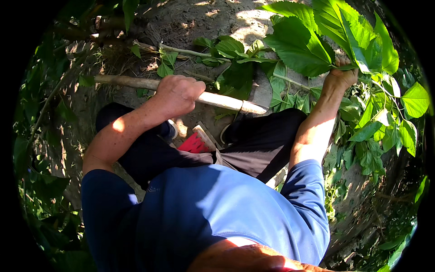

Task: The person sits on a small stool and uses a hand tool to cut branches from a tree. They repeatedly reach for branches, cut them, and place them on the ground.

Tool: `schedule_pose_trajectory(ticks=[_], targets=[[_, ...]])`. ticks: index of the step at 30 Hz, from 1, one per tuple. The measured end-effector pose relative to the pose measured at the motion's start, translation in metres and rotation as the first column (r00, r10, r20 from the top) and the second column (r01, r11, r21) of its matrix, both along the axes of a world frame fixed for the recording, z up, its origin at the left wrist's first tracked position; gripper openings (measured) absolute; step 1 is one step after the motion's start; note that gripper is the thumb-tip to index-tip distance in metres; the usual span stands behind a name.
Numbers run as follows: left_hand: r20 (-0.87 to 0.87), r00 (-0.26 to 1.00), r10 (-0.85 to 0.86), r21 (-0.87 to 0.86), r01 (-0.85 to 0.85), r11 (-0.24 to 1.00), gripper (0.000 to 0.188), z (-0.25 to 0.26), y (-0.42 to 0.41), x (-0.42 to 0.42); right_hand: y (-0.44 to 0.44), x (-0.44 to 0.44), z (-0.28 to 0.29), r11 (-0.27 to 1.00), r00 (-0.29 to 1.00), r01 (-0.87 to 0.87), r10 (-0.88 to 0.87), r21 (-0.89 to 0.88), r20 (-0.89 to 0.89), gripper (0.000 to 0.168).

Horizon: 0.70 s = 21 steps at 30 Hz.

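Observation:
My left hand is closed around the wooden handle of a tool lying nearly level across the view above my knees. At the handle's right end is a broad grey metal blade, partly behind leaves; its exact kind is unclear. My right hand, at the upper right, is closed on a leafy green stem, its fingers partly hidden by large toothed leaves. A cut-looking branch with leaves lies on the ground beyond the tool, its right part running behind the blade and leaves.
Between my legs is a small wooden piece with a red part. Leafy stems hang or lie at the right. Dark foliage and a thin branch border the left. Bare soil shows ahead.

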<state>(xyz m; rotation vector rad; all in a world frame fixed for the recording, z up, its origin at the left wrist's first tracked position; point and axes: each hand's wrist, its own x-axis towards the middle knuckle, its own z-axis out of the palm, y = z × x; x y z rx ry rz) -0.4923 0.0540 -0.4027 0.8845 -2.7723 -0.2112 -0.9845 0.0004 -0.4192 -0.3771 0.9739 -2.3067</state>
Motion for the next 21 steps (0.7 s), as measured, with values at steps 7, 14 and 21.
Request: schedule_pose_trajectory(ticks=[7,14,21], targets=[[0.059,0.998,-0.03,0.014,0.029,0.999,0.015,0.004,-0.002,-0.023,0.0,0.003,-0.002,0.996,0.996,-0.071,0.067,-0.062,-0.057,0.018],[0.015,0.997,-0.072,0.026,0.071,0.997,0.014,0.009,-0.011,-0.045,0.0,0.04,0.025,0.997,0.994,-0.075,0.073,-0.021,-0.077,0.025],[0.136,0.983,0.127,-0.069,-0.118,0.991,0.007,-0.006,-0.035,-0.036,-0.002,0.062,0.023,0.999,0.969,-0.047,0.048,0.012,-0.243,0.018]])
